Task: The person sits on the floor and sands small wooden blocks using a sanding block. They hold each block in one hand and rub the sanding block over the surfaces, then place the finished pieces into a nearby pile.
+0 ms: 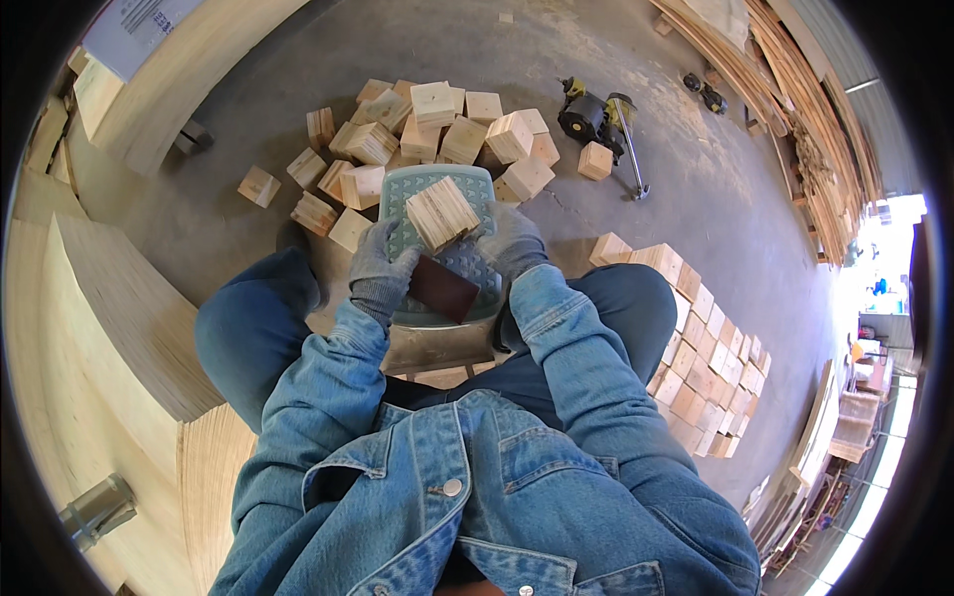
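My left hand (pixel 380 260), in a grey glove, was half curled, its thumb at the upper left edge of a dark brown sheet (pixel 444 289); I cannot tell whether it pinched that edge or only touched it. My right hand (pixel 512 240), gloved too, was bent inward with its fingertips at the lower right side of a striped wooden block (pixel 441 212); how firmly they gripped, I cannot tell.

The block sat askew over the far half of the blue-green stool (pixel 400 189) between my knees, and the sheet slanted over the near half. To work well here, I judged, the block wanted one hand bracing it low against the stool, fingertips clear of its corners, with the sheet kept flat and even, since the bumpy top could let either slip.

Beyond the stool lay a loose pile of blocks (pixel 420 139) on the floor (pixel 298 74), with a yellow-and-black power tool (pixel 584 117) to its right. By my right knee, more blocks stood in close rows (pixel 704 375).
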A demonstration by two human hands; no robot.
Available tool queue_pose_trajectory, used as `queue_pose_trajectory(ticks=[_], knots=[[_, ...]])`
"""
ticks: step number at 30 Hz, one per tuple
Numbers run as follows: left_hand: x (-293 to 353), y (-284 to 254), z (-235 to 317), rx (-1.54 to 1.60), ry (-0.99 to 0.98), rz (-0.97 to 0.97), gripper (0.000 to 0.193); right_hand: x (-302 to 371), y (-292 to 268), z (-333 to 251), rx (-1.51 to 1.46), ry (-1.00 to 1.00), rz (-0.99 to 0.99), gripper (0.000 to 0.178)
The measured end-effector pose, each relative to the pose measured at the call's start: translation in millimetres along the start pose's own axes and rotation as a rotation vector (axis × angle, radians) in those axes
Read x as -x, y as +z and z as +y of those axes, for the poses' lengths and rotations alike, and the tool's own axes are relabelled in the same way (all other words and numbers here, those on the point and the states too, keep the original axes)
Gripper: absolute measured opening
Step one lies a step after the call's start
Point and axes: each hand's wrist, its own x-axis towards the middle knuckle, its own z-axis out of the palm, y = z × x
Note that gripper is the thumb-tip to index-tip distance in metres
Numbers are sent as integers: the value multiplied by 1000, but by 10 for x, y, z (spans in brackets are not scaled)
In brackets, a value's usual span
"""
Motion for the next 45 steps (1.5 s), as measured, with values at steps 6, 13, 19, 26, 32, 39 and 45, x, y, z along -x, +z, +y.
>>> queue_pose_trajectory(ticks=[6, 13, 19, 26, 32, 39, 45], knots=[[-7, 34, -11, 97, -20, 34, 55, 466, -381, -147, -128, 20, -19, 60], [3, -2, -46, 170, 10, 72, 57, 1054, -176, -683, 270, -183, -237, 82], [-78, 47, -310, 102, 135, 41, 72, 1036, 274, -660, 436, -310, -216, 100], [-236, 142, -203, 98, 149, -19, 79, 905, 619, -416, 488, -278, -159, 81], [-237, 81, -8, 169, 37, -138, 79, 974, 425, -486, 430, -162, -144, 73], [-281, 195, -306, 71, 89, -26, 78, 1040, -109, -500, 357, -101, -258, 62], [-264, 228, -284, 27, 91, -54, 75, 1106, -246, -403, 302, -64, -303, 61]])
